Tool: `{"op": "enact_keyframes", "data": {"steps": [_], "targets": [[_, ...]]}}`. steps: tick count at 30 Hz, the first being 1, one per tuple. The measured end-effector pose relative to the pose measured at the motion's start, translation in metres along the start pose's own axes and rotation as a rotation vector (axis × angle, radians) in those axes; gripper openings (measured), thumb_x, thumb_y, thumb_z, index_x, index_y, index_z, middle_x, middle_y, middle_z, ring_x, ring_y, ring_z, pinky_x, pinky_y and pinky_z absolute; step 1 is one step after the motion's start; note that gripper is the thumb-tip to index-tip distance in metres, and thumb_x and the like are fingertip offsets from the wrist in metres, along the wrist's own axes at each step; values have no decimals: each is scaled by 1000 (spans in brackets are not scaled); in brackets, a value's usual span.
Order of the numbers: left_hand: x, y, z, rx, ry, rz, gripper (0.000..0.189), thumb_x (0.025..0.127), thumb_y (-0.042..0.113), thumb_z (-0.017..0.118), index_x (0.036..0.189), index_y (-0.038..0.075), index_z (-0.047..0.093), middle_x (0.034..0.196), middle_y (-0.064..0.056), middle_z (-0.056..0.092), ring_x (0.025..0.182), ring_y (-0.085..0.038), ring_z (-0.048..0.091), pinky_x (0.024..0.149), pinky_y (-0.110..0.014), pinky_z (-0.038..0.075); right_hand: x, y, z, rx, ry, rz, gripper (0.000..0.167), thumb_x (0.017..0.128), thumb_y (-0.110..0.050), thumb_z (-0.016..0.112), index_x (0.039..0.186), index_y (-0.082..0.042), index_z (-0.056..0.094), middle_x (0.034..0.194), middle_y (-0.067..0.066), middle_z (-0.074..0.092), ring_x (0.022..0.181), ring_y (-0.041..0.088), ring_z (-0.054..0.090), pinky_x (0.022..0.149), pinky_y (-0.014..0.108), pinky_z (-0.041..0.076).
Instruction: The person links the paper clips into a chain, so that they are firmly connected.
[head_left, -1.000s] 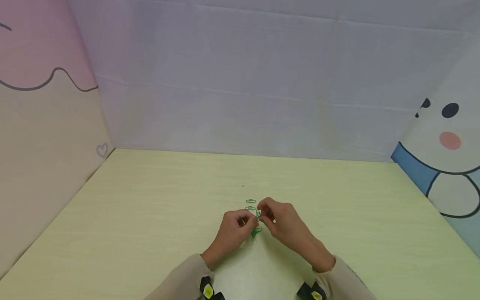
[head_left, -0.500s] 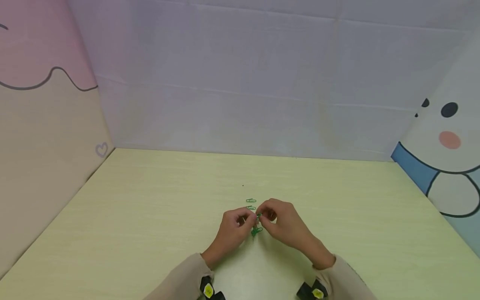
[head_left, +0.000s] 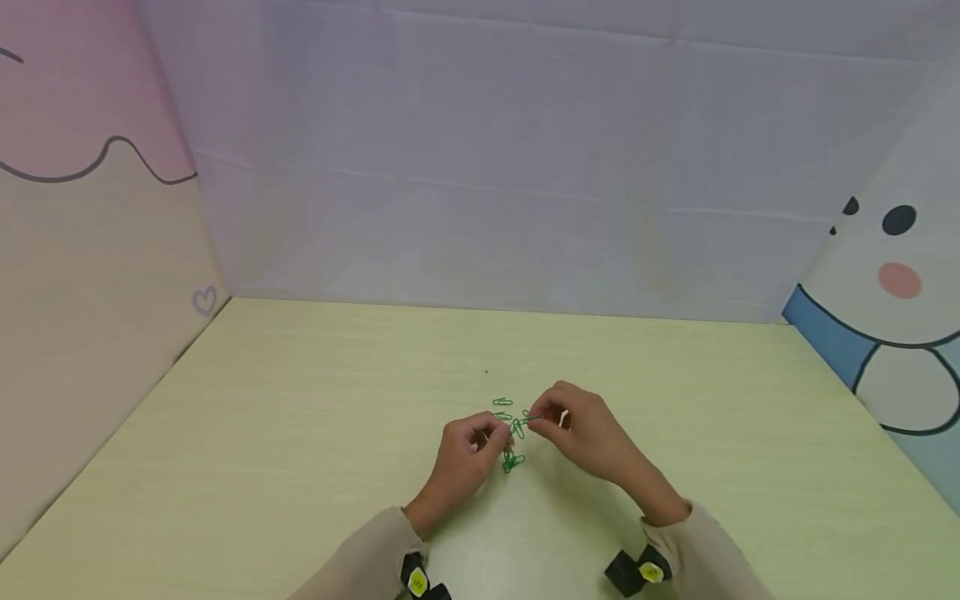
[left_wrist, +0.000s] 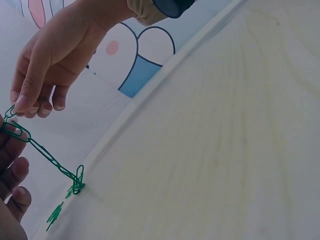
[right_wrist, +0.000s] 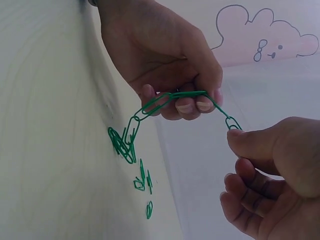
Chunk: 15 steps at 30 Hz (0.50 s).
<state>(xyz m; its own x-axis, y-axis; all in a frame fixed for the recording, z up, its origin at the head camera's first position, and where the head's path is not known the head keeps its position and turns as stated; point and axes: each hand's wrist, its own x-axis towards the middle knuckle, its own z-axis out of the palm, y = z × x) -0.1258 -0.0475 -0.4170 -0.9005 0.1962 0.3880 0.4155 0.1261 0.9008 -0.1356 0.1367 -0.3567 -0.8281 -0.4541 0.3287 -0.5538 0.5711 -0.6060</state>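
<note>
A chain of linked green paper clips (right_wrist: 189,94) runs between the two hands, low over the table. My left hand (head_left: 467,450) pinches the chain between thumb and fingers. From there its tail hangs down to a small heap of paper clips (right_wrist: 120,145) on the tabletop, best seen in the right wrist view. At the other end, my right hand (head_left: 581,425) pinches the end paper clip (right_wrist: 232,123) between thumb and index finger, and the link between the hands is drawn straight. The right hand's other fingers are loosely curled.
Beyond the left hand, loose green paper clips (head_left: 502,402) lie on the pale wooden table (head_left: 337,367). A tiny dark speck (head_left: 486,372) lies farther back. A plain pale back wall (head_left: 480,167) and printed side walls enclose the table.
My right hand has drawn away from the left, to the right and slightly outward, with a paper clip in its fingertips. More of the chain now shows between the hands; the left hand barely moved.
</note>
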Motion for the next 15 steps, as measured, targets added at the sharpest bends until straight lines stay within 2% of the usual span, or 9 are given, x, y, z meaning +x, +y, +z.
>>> {"op": "enact_keyframes", "data": {"steps": [9, 15], "targets": [[1, -1, -3, 34, -55, 31, 16, 92, 6, 59, 78, 4, 66, 73, -10, 66, 63, -1, 46, 55, -18, 38, 2, -5, -5, 48, 59, -21, 3, 88, -10, 67, 85, -9, 65, 78, -5, 58, 70, 3, 51, 61, 23, 46], [1, -4, -3, 53, -103, 30, 17, 94, 13, 59, 85, 5, 71, 81, -7, 70, 68, -2, 49, 57, -18, 40, 2, -10, -2, 83, 77, -13, 3, 88, -9, 66, 85, -8, 65, 78, -4, 57, 70, 3, 51, 62, 22, 46]]}}
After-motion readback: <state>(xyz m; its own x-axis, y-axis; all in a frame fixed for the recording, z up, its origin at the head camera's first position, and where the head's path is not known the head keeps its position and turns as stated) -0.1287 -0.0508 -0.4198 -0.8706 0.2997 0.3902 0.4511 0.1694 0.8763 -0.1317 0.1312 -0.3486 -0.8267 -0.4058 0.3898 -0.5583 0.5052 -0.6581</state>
